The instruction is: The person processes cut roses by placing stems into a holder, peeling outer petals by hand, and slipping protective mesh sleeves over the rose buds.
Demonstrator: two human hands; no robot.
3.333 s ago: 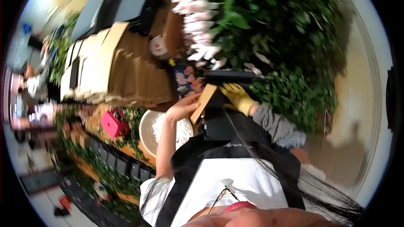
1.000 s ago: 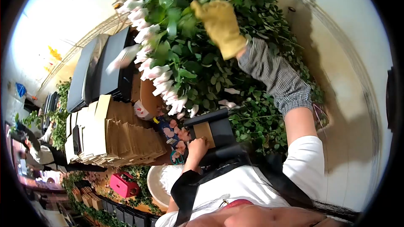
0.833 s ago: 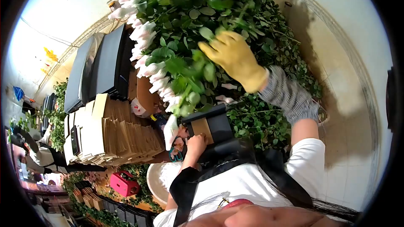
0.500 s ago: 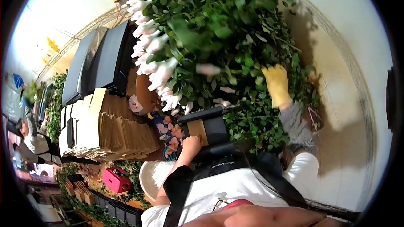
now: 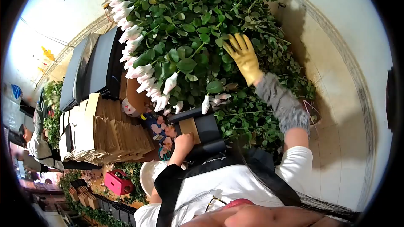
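My right hand [image 5: 244, 58], in a yellow glove with a grey knitted sleeve, is spread open over the leaves of a large heap of long-stemmed flowers [image 5: 185, 29]. White netting sleeves cover pale pink buds [image 5: 170, 84] along the heap's left side. My bare left hand [image 5: 184, 143] is closed at the edge of a brown cardboard piece [image 5: 190, 128], which lies on a black wrapping sheet [image 5: 208, 127] with raised sides. Its fingertips are partly hidden. One netted bud [image 5: 205, 105] hangs close to the sheet's far edge.
Left of the sheet stands a tall stack of cardboard sheets [image 5: 120, 138], with black panels [image 5: 101, 63] behind. Teal-handled scissors [image 5: 164, 153] lie near my left hand. A white tub [image 5: 147, 176] and a pink container [image 5: 118, 182] sit lower left. Another person [image 5: 38, 143] stands far left.
My right hand has moved up and left across the leaves, its fingers now spread. The blurred stem and bud above the sheet are now still. My left hand keeps its place on the cardboard.
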